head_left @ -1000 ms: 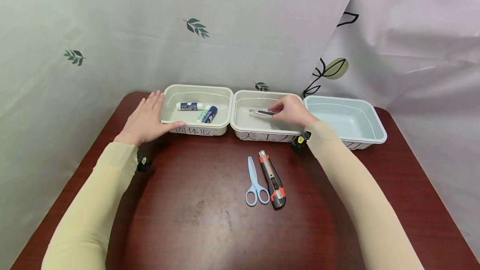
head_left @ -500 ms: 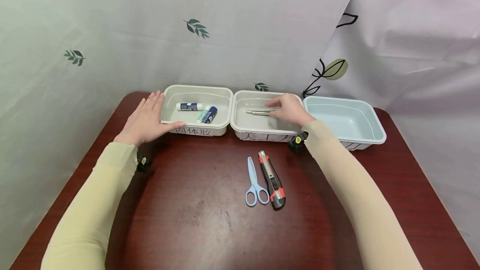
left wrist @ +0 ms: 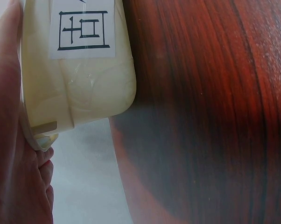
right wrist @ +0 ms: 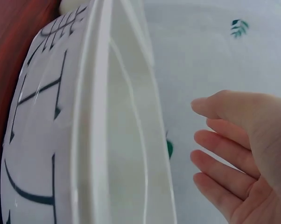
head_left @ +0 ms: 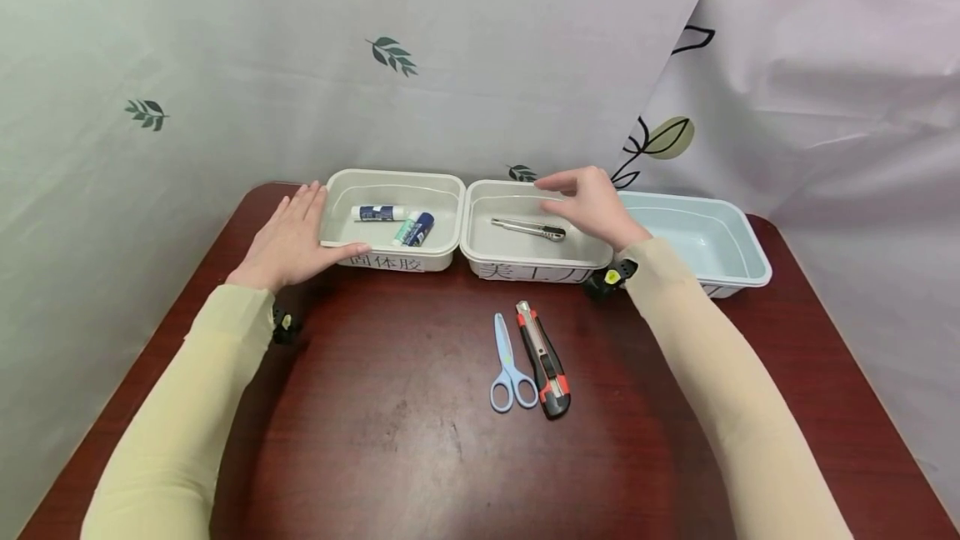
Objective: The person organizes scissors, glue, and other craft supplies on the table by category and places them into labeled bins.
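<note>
Sorting job, looks roughly half done. Middle tray (head_left: 480, 250) as the landmark: already got a slim silver knife (head_left: 528, 228) lying flat inside. Just left of it, touching, a second tray (head_left: 335, 236) with two glue sticks (head_left: 396, 222) in it. Just right of it, a pale blue tray (head_left: 750, 252) holding nothing visible. Still out on the table (head_left: 375, 440), a bit in front of the middle tray: blue scissors (head_left: 508, 367) and a red-and-black box cutter (head_left: 545, 360), side by side.

Right hand (head_left: 592, 205) hovering above the middle tray, fingers loose and spread, gripping nothing. Left hand (head_left: 288, 240) flat, thumb against the left tray's front wall, fingers straight.

Left wrist view gives that tray's label up close, palm (left wrist: 10, 140) pressed against the rim – no contents though. Right wrist view: only the middle tray's rim (right wrist: 103, 116) and relaxed fingers (right wrist: 224, 154), no knife.
</note>
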Demonstrator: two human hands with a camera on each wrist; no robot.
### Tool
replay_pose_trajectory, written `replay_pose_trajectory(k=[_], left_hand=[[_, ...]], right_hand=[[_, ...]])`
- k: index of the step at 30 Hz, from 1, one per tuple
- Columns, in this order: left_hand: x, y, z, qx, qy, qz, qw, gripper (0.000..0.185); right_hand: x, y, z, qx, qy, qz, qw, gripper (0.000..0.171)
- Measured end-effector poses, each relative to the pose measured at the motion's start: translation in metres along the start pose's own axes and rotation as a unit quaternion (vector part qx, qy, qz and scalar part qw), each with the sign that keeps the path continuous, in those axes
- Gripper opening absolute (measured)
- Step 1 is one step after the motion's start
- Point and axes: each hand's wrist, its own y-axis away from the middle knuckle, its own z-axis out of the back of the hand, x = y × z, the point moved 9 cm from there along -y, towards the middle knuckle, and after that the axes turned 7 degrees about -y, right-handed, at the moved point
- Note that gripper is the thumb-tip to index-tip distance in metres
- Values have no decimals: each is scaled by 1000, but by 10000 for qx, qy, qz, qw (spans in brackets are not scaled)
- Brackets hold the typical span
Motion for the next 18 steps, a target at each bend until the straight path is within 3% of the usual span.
replay_pose_trajectory(k=[18], left_hand=[[0,0,1,-41,37,27,10000,124]], right_hand=[[17,31,14,-554,-622,28,9965,43]])
